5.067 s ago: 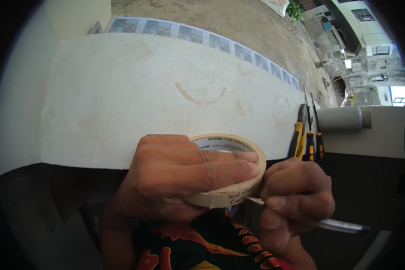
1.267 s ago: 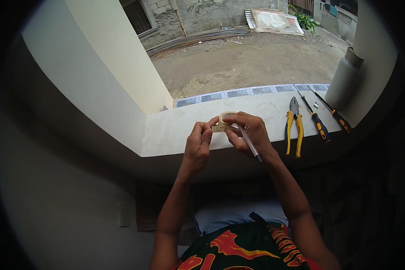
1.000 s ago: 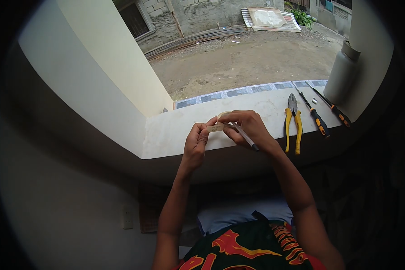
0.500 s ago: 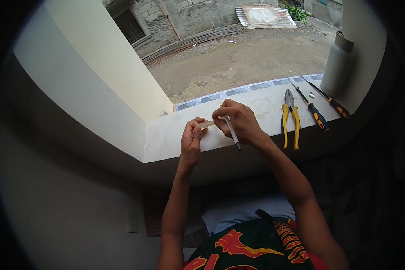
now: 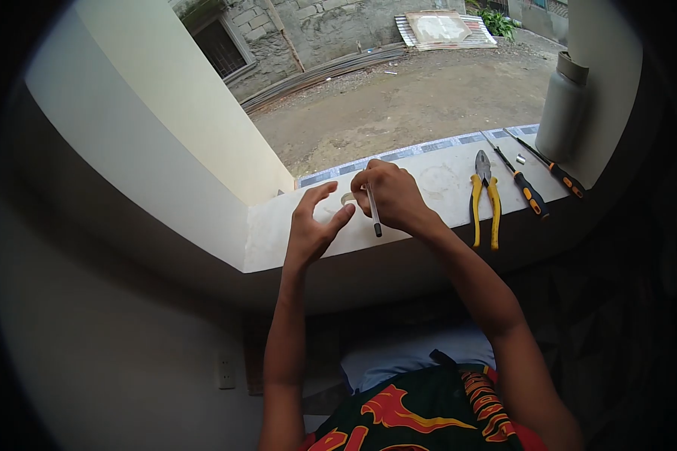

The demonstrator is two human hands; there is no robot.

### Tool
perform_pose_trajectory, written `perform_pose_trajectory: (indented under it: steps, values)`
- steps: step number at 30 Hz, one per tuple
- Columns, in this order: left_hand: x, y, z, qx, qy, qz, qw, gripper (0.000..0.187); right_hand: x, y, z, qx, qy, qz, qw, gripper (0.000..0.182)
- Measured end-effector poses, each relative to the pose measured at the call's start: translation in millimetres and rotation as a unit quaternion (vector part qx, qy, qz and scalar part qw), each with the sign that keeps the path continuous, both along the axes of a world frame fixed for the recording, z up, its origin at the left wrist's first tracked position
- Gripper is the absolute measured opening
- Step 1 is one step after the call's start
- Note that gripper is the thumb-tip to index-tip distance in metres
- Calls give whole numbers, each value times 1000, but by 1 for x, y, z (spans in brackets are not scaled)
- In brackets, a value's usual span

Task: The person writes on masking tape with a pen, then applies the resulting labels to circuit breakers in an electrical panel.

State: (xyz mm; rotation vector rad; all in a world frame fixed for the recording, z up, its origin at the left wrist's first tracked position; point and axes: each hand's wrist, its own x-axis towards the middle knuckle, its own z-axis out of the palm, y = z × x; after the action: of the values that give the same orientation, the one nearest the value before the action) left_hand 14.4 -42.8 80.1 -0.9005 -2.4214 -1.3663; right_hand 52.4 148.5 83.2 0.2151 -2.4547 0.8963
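Note:
My left hand [image 5: 314, 225] is open over the sill, thumb and fingers spread apart with nothing between them. Close by on its right, my right hand [image 5: 395, 197] is closed around a slim pen [image 5: 374, 210] with a clear barrel; the pen's dark end points down toward me. A small pale, curved strip [image 5: 347, 199] shows between the two hands, beside the right fingertips. The right hand hides the pen's other end.
On the white sill [image 5: 278, 244] to the right lie yellow-handled pliers [image 5: 485, 199], a screwdriver [image 5: 529, 190], a small metal cylinder [image 5: 520, 159] and another screwdriver [image 5: 563, 179]. A grey bottle [image 5: 563, 109] stands behind them. Beyond the tiled edge is a dirt yard [image 5: 399, 105].
My left hand has let go of the pale strip and opened, drawing slightly away to the left. The right hand has shifted a little left, and the pen now hangs more upright.

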Motion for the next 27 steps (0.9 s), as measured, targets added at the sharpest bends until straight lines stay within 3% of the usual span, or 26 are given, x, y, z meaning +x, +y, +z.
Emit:
perform_pose_trajectory:
  steps: [2, 3, 7, 19, 25, 27]
  values:
    - [-7, 6, 6, -61, -62, -77, 993, 46, 1, -2, 1, -5, 0, -5, 1000, 11]
    - [-9, 9, 5, -29, -78, -71, 994, 35, 1, -2, 1, -10, -1, -9, 1000, 10]
    - [-18, 9, 8, -51, -66, -71, 994, 28, 0, -3, 1, -14, -6, -4, 1000, 14]
    - [-17, 14, 13, -106, -29, -32, 993, 22, 3, -3, -8, -9, 23, -1, 1000, 12]
    - [-14, 21, -1, -92, 12, -27, 995, 25, 4, -3, -32, -24, 94, 13, 995, 7]
    - [-16, 24, -7, -86, -22, -26, 996, 25, 7, -4, -38, 25, 159, 7, 987, 8]
